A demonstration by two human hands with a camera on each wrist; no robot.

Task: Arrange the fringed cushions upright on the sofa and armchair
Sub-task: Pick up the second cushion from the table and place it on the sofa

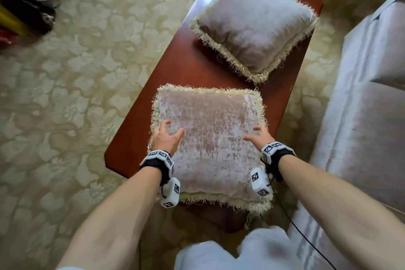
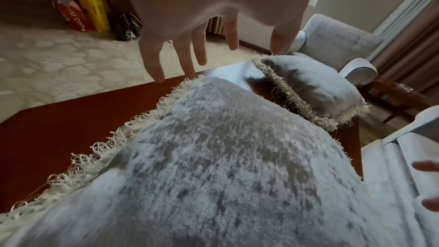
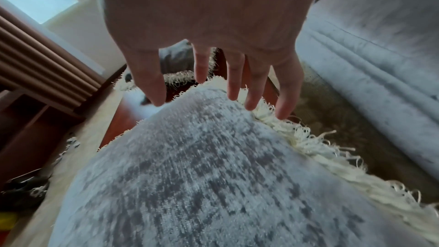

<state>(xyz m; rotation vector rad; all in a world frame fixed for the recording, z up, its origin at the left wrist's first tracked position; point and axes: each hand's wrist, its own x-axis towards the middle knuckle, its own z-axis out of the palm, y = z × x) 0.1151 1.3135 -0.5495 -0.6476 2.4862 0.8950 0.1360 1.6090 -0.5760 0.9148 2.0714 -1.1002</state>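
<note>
Two pale velvet cushions with cream fringe lie flat on a red-brown coffee table (image 1: 188, 66). The near cushion (image 1: 208, 138) (image 2: 213, 157) (image 3: 202, 166) sits at the table's near end. My left hand (image 1: 167, 136) (image 2: 197, 52) hovers over its left edge with fingers spread, holding nothing. My right hand (image 1: 257, 136) (image 3: 223, 85) spreads over its right edge, fingertips near the fringe. The far cushion (image 1: 256, 26) (image 2: 311, 87) lies turned at an angle at the table's far end. The grey sofa (image 1: 372, 116) (image 3: 370, 48) runs along the right; the grey armchair (image 2: 337, 44) stands beyond the table.
A patterned cream carpet (image 1: 76, 94) covers the floor left of the table. Red and yellow boxes (image 2: 83, 12) and dark clutter stand at the far left. Brown curtains (image 2: 408, 48) hang behind the armchair. A black cable (image 1: 306, 239) trails between the table and sofa.
</note>
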